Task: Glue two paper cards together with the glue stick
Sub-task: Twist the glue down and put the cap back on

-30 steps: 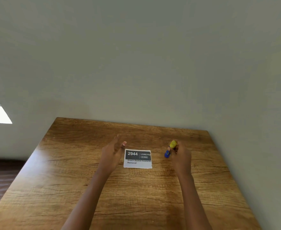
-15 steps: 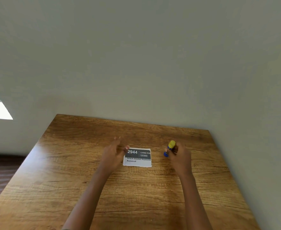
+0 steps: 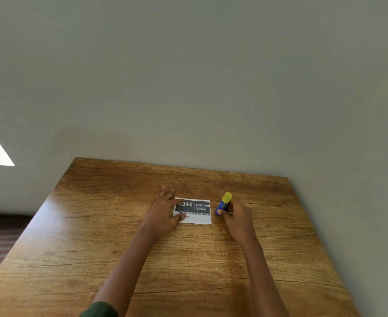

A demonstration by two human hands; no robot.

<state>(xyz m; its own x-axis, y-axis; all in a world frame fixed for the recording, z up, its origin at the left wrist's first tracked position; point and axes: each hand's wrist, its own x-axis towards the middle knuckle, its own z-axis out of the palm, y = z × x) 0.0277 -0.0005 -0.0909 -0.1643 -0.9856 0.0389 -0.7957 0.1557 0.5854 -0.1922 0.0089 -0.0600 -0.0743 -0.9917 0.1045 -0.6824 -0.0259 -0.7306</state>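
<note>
The left hand [image 3: 163, 211] has come down. A second ago it stood on edge in the air just left of the card [image 3: 197, 213], fingers up. Now it lies flat with its fingers straight and spread, the thumb and forefinger resting on the card's left side and the other fingers on the bare surface [image 3: 96, 248] beyond it. It grips nothing; it only holds the paper down.

The right hand [image 3: 236, 216] is much as it was, fingers curled round the glue stick [image 3: 223, 203], which it holds tilted just beside the card's right edge. The yellow cap [image 3: 227, 196] is still on the blue body, so no glue can have been laid yet.

The card lies printed side up, toward the far edge of the surface and about midway between its left and right edges. Only one sheet shows. Whether a second card lies under it cannot be told from here.

By my reading, the card is now steadied and the task is at its start. The cap has to come off next, which probably needs the left hand to lift from the paper again, unless the right thumb can push it off alone.
</note>
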